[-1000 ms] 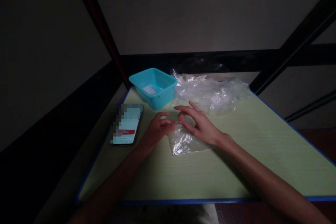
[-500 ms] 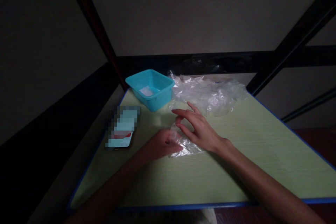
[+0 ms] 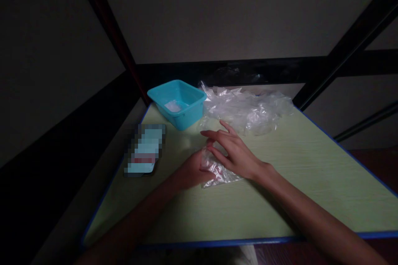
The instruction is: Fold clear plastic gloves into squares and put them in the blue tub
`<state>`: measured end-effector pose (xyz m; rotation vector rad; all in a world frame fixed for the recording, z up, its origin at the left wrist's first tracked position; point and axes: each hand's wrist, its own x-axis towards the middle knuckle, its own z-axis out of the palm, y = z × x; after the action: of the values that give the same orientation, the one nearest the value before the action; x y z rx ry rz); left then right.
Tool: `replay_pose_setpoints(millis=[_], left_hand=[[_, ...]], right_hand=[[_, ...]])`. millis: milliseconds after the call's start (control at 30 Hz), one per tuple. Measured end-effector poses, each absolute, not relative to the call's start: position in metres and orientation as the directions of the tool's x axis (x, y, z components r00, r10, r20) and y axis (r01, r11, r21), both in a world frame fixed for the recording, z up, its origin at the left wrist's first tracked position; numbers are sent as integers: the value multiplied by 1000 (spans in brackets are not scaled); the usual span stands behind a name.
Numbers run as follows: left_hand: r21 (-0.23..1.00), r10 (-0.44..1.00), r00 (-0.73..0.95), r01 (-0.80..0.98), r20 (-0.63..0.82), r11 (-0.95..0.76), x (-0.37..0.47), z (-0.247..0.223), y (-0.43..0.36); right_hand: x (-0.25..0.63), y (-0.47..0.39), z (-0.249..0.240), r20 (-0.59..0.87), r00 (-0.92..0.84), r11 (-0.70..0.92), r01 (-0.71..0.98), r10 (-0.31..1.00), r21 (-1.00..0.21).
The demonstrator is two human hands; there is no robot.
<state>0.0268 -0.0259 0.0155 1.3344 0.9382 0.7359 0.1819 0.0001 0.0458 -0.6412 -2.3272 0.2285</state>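
Observation:
A small clear plastic bag lies crinkled near the middle of the table, between my hands. My right hand reaches over it from the right and pinches its upper edge between thumb and a bent finger, the other fingers raised and stretched forward. At the bag's left side, my left hand closes on it, with the thumb low along the film. Its other fingers are partly hidden by the bag and a little blurred.
Behind my hands a turquoise plastic basket holds a whitish translucent piece. A heap of clear plastic bags covers the table's back right. A phone with a blurred screen lies left. The pale table has a blue edge.
My left hand has shifted slightly and its thumb has moved along the bag's left side. My right hand keeps its pinch almost in place. The basket, heap and phone have stayed put.

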Motion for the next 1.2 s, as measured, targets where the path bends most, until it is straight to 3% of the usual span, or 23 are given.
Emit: replay_pose_setpoints(millis=[233,933,1067,1200], left_hand=[[960,832,490,226,-261,168,22,12,-24],[955,804,515,170,-296,242,19,22,-25],[941,891,329,236,-313,243,13,28,-21],[941,988,68,321,-139,110,10,32,-20]], right_hand=[[182,0,45,570,-650,865,380,502,-329],[182,3,40,510,-676,847,414,532,-334],[181,3,38,510,-676,847,418,532,-329],[181,4,37,524,-635,822,467,568,-325]])
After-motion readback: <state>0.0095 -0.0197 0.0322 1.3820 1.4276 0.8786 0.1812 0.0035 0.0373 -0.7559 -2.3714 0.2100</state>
